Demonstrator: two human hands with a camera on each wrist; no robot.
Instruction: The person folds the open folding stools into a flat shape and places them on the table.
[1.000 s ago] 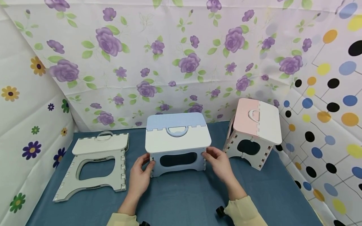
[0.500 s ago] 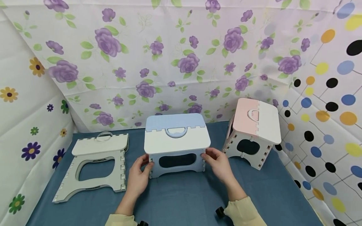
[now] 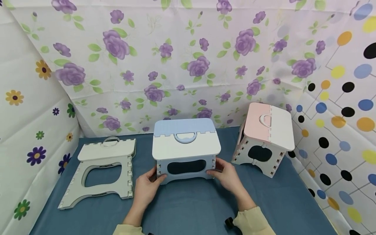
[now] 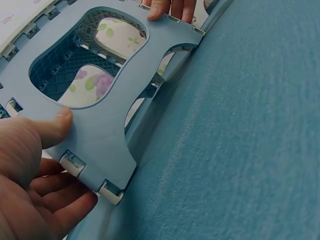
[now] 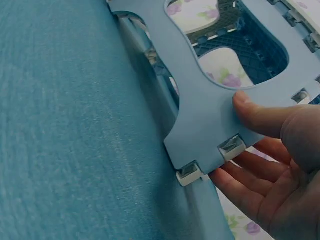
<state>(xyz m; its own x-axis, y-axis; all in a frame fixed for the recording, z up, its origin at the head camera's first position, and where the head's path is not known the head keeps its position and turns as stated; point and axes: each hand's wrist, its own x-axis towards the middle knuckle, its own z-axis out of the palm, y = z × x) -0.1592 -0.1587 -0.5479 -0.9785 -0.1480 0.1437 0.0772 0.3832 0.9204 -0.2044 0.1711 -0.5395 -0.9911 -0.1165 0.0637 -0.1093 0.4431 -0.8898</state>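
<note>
The left fingers curl round the near left leg of the blue-and-white stool (image 3: 186,148), and the left hand (image 3: 146,188) grips it with its thumb on the front; the right hand (image 3: 228,178) mirrors that at the opposite end. And there's the change: both thumbs now press lower and further in than half a second ago (a small shuffle, but plain to see). The stool itself stands upright near the back of the worktop (image 3: 188,209), in much the same spot as before. Off to the left, a pale stool (image 3: 104,150) lies folded; off to the right, a pink-and-white stool (image 3: 256,129) stands unfolded at an angle, both unmoved.
</note>
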